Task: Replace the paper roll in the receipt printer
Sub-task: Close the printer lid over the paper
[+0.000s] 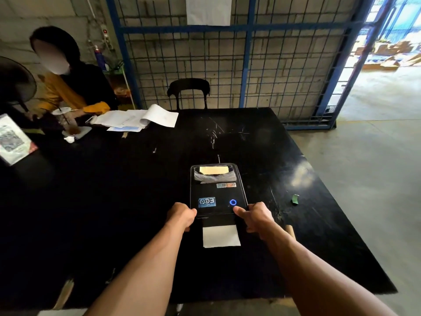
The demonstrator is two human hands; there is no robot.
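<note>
A black receipt printer (217, 190) stands on the black table (136, 201), near its front middle. Its lid is down, and a blue ring light (232, 202) glows at the near right of the lid. A strip of white paper (221, 236) sticks out of the front slot toward me. My left hand (181, 215) grips the printer's near left corner. My right hand (256, 215) grips the near right corner, thumb lying on the lid just below the blue light. No loose paper roll is in view.
A person in a yellow sleeve sits at the far left with a drink cup (68, 124) and loose papers (136, 119). A green scrap (295, 199) lies right of the printer. A black chair (188, 92) and a blue wire fence (227, 53) stand behind the table.
</note>
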